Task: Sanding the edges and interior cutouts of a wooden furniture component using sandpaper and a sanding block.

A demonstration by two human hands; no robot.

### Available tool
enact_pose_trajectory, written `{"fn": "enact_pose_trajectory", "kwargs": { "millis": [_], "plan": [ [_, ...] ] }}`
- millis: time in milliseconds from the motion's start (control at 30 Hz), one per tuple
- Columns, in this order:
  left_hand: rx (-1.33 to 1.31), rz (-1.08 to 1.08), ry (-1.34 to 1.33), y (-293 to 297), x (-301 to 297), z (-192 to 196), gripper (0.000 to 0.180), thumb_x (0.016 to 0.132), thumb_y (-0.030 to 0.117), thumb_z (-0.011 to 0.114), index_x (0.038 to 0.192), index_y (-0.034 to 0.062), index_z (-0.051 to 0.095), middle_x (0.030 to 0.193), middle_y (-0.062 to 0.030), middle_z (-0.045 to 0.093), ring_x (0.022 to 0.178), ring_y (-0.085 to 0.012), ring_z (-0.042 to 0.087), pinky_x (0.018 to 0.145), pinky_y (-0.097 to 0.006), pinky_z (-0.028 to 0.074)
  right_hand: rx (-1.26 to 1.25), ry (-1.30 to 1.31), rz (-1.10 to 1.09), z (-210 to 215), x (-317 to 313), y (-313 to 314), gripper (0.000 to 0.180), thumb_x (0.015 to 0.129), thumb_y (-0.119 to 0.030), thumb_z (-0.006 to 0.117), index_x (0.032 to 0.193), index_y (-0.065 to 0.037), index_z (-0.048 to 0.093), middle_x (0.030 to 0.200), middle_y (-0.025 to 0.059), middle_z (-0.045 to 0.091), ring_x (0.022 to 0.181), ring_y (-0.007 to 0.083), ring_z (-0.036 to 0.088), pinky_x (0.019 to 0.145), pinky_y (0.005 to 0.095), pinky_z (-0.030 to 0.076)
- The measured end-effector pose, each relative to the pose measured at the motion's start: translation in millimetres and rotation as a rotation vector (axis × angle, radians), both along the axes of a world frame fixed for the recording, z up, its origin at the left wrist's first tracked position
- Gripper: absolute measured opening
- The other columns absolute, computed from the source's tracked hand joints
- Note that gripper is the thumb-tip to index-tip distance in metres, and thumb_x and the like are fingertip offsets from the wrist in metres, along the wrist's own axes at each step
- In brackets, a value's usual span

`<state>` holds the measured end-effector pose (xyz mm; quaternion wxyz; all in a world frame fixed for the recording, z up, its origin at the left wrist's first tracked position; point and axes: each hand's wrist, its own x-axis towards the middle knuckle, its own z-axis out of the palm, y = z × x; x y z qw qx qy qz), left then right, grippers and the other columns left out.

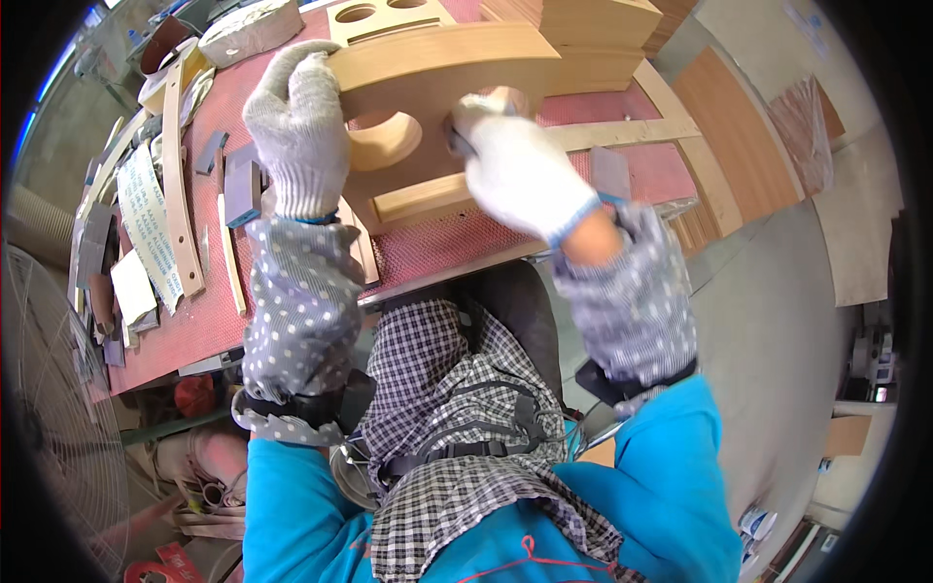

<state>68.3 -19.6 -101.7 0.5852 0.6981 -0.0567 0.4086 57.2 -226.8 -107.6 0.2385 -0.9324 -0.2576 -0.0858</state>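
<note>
A light-wood box-like piece [447, 73] stands on the red work table, with round holes and a long slot in the face toward me. My left hand [299, 136], in a knitted white glove, is wrapped over its upper left corner. My right hand [520, 165], also gloved, is closed at the right-hand round hole. A dark edge shows between its fingers, too small and blurred to name. The left-hand hole [387, 141] lies open between my hands. A grey block [610, 175] rests beside my right wrist.
On the red table [219, 306] at left lie grey sanding blocks [243, 189], a printed abrasive sheet [151, 228] and a long wooden strip [178, 185]. More wooden pieces [603, 39] stand behind. Flat panels [729, 136] lie at right. A caged fan [68, 418] stands lower left.
</note>
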Motion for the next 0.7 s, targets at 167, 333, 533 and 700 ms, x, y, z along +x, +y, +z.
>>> {"fn": "enact_pose_trajectory", "kwargs": {
  "millis": [167,333,533,700],
  "plan": [
    [0.071,0.038,-0.043,0.0,3.4,-0.3,0.027,0.097,0.014,0.054,0.103,-0.0008,0.075,0.076,-0.0045,0.066,0.068,-0.0088,0.058,0.062,-0.028,0.049,0.252,0.107,0.050,-0.8,-8.0,-5.5,0.030,0.086,-0.005,0.046,0.106,0.008,0.065,0.077,0.0245,0.066,0.066,0.0308,0.070,0.066,0.0413,0.057],
    [-0.001,-0.004,-0.017,-1.0,3.6,-1.4,0.028,0.096,0.014,0.054,0.103,-0.0023,0.075,0.074,-0.0044,0.066,0.068,-0.0101,0.058,0.063,-0.029,0.048,0.513,0.342,-0.015,-7.3,-0.9,12.1,0.034,0.086,-0.010,0.047,0.113,0.004,0.063,0.085,0.0278,0.069,0.076,0.0383,0.072,0.075,0.0472,0.056],
    [0.028,0.020,-0.040,-1.4,2.2,3.9,0.027,0.097,0.015,0.055,0.102,-0.0035,0.074,0.073,-0.0037,0.064,0.068,-0.0095,0.057,0.063,-0.029,0.047,0.468,0.392,-0.050,11.0,-19.3,6.1,0.034,0.087,-0.009,0.046,0.113,0.003,0.064,0.076,0.0258,0.066,0.074,0.0361,0.073,0.075,0.0445,0.057],
    [0.009,-0.037,0.027,1.0,3.8,0.8,0.027,0.099,0.017,0.056,0.105,-0.0035,0.073,0.074,-0.0048,0.065,0.069,-0.0091,0.059,0.064,-0.027,0.048,0.604,0.324,-0.093,-15.6,-4.4,17.7,0.023,0.088,-0.008,0.048,0.103,0.001,0.063,0.082,0.0265,0.068,0.078,0.0407,0.072,0.078,0.0485,0.056]
  ]
}}
